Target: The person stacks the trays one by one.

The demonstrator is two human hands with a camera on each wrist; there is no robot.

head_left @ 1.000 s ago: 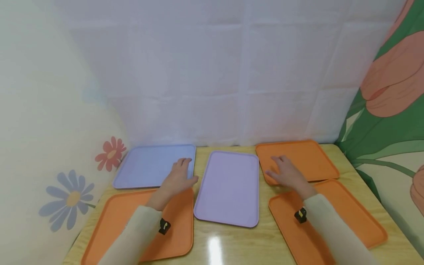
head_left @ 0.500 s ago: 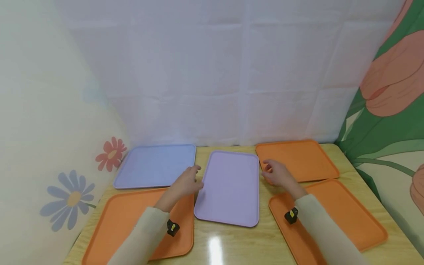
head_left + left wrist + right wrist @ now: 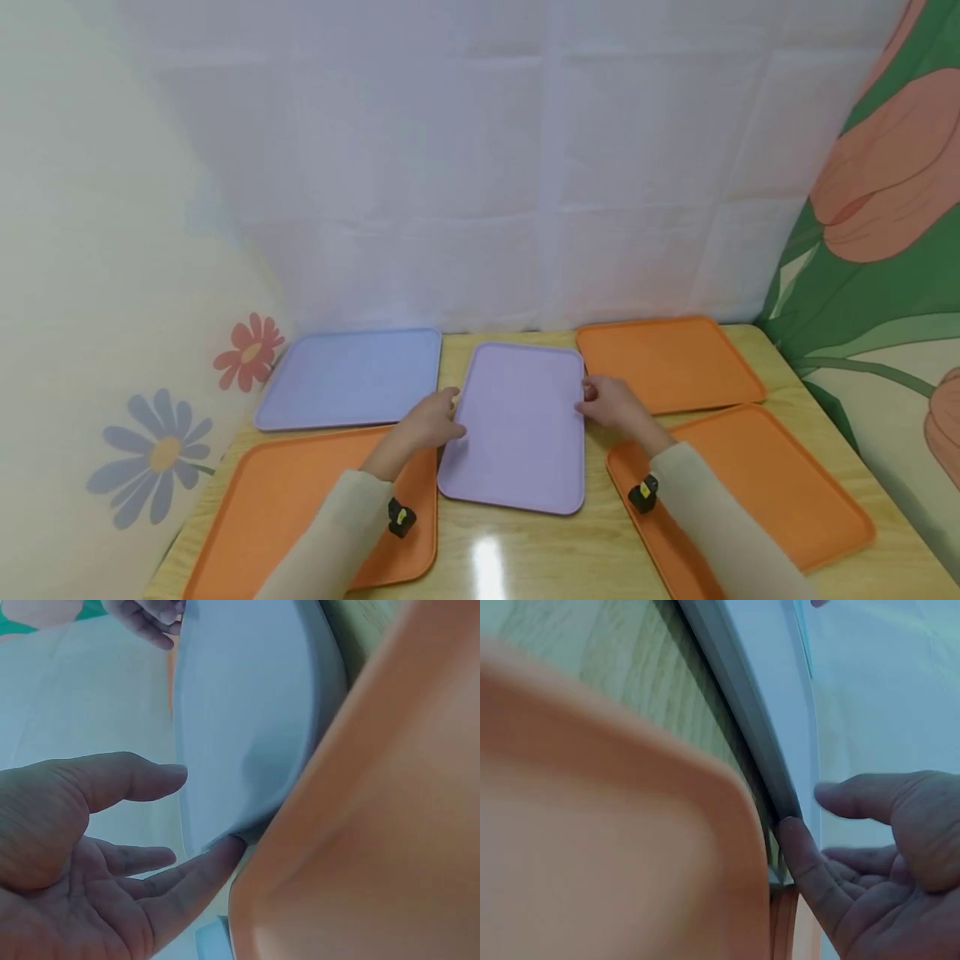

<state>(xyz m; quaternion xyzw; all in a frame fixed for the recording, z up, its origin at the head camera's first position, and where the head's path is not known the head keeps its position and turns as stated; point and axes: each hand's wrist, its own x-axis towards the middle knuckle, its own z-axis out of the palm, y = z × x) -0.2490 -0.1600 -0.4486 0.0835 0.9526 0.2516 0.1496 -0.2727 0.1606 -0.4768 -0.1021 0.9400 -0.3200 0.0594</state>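
A light purple tray [image 3: 521, 442] lies flat on the wooden table in the middle of the head view. At its left edge is my left hand [image 3: 429, 419], thumb over the rim and fingers low beside the side wall. In the left wrist view that thumb stands apart from the fingers, and one fingertip [image 3: 229, 846] reaches the tray's edge. My right hand [image 3: 615, 406] is at the opposite edge. The right wrist view shows a fingertip [image 3: 795, 829] against the outer wall, with the thumb [image 3: 855, 795] spread above. Neither hand visibly pinches the rim.
A blue tray [image 3: 352, 375] lies back left, an orange tray [image 3: 255, 508] in front of it. On the right are a back orange tray [image 3: 667, 358] and a front orange tray [image 3: 780, 483]. A white cloth [image 3: 420, 167] hangs behind the wooden table [image 3: 525, 550].
Both hands have moved inward and down, from over the side trays to the left and right edges of the purple tray. The trays lie where they were.
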